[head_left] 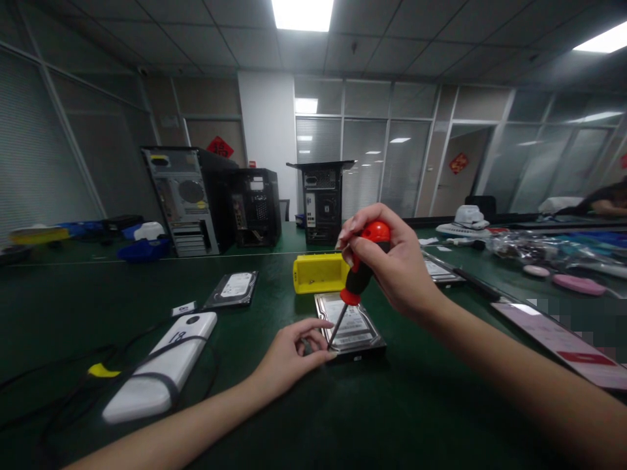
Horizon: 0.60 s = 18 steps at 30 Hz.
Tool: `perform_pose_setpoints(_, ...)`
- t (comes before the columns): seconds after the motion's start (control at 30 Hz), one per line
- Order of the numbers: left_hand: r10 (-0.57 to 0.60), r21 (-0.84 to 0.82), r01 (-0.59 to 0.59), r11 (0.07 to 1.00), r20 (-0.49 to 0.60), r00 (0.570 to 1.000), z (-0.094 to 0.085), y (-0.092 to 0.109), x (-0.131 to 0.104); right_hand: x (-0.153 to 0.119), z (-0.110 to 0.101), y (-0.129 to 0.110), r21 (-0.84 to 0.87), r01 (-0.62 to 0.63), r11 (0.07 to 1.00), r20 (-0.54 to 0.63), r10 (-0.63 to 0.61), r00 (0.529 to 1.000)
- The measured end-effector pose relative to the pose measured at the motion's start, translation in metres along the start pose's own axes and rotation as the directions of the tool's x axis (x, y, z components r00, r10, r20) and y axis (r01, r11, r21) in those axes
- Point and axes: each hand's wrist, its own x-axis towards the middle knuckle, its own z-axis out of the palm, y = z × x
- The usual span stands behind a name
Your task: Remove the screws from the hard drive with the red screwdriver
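A silver hard drive [350, 329] lies label up on the green table in front of me. My right hand [386, 261] is wrapped round the red and black handle of a screwdriver [359, 281]. The screwdriver leans, its shaft pointing down and left, with the tip at the drive's near left corner. My left hand [298, 349] steadies that same corner, thumb and index finger curved against the drive beside the tip. Whether a screw sits under the tip cannot be made out. Just behind the drive stands a yellow bin [319, 274] with a few tiny pieces inside.
Another hard drive [235, 288] lies to the left, near a white power bank [164, 369] with black cable. A further drive [441, 269] is partly behind my right hand. Computer cases [181, 196] stand at the back. A phone-like slab [563, 346] and plastic bags [526, 248] lie right.
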Motion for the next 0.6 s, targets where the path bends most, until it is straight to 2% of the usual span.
perform_pose_setpoints(0.27,0.001,-0.018,-0.001,1.000,0.000,1.000,-0.0006,0.0001,0.0011,-0.0007,0.0013,-0.0006,0.009,-0.005,1.000,0.012,0.005,1.000)
perform_pose_setpoints(0.6,0.007,-0.011,-0.007,1.000,0.010,1.000,-0.0003,-0.0005,0.0000,0.0016,-0.0022,-0.0047,-0.037,0.016,0.999,-0.030,-0.017,0.999)
